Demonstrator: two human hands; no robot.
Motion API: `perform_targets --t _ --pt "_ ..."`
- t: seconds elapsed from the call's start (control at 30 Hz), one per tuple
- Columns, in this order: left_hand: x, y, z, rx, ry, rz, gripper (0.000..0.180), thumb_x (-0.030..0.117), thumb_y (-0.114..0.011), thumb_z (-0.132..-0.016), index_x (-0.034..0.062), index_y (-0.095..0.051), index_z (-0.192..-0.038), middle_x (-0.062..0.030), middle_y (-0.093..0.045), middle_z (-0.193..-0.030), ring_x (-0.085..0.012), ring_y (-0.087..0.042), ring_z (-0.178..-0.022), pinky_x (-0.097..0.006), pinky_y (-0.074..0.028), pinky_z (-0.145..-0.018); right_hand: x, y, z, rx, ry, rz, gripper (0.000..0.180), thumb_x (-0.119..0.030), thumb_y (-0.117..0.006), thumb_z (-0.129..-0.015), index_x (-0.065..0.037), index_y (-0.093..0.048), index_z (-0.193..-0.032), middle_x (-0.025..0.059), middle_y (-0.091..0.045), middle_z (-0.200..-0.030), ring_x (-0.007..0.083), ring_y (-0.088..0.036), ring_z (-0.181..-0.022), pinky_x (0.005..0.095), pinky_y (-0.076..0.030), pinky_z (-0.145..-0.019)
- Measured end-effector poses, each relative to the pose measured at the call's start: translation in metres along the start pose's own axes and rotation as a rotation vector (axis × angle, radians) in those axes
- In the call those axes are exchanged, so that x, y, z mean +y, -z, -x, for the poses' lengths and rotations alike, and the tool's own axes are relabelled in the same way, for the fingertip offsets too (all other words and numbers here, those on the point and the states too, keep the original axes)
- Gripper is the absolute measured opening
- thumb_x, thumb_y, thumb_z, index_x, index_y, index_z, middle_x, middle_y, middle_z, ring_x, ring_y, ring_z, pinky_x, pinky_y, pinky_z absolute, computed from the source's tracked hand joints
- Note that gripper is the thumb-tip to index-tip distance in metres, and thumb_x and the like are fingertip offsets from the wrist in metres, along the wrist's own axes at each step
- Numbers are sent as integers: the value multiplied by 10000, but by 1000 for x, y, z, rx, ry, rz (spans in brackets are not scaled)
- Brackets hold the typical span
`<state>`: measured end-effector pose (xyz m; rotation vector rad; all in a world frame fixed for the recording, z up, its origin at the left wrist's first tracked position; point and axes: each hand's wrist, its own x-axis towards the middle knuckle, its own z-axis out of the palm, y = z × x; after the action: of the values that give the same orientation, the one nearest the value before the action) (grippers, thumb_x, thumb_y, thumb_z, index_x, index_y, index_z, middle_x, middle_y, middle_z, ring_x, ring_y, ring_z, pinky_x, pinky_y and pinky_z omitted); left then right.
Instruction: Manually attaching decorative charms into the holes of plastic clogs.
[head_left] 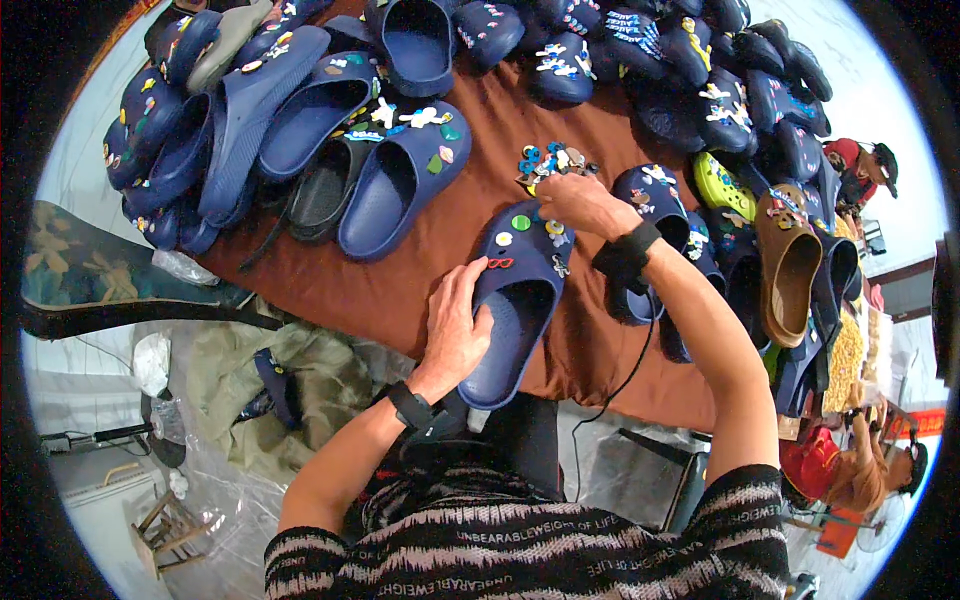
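Centre frame, our left hand (455, 325) lies flat, bracing the navy foam clog (520, 300); our right hand (578, 203) pinches a charm from the small colourful pile of charms (548, 160).

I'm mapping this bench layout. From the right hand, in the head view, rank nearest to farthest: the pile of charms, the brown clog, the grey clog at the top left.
1. Pile of charms: just above the right hand, touching it.
2. Brown clog: to the right, among the navy ones.
3. Grey clog: far up and left, on the stacked clogs.
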<state>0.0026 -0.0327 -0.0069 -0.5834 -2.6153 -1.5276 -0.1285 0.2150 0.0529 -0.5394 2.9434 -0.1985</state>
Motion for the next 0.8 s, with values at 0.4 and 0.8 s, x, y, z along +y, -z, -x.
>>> perform_targets --t 0.4,0.8 --pt "2 0 2 3 11 6 600 7 -580 -836 70 -458 -1419 -204 -487 -1389 -394 -433 -1333 -469 -323 -1131 103 2 -59 261 -243 -194 252 -213 -651 -840 -29 -731 -992 222 -715 -960 399 -691 -929 454 -536 -840" --pt "1 -1 1 30 -32 12 628 -17 -603 -805 71 -457 -1410 -214 -497 -1339 -411 -454 -1281 -501 -353 -1085 98 -27 -78 191 -344 7 368 -229 -703 -828 -18 -685 -1130 210 -632 -1230 438 -588 -1158 500 -509 -966"
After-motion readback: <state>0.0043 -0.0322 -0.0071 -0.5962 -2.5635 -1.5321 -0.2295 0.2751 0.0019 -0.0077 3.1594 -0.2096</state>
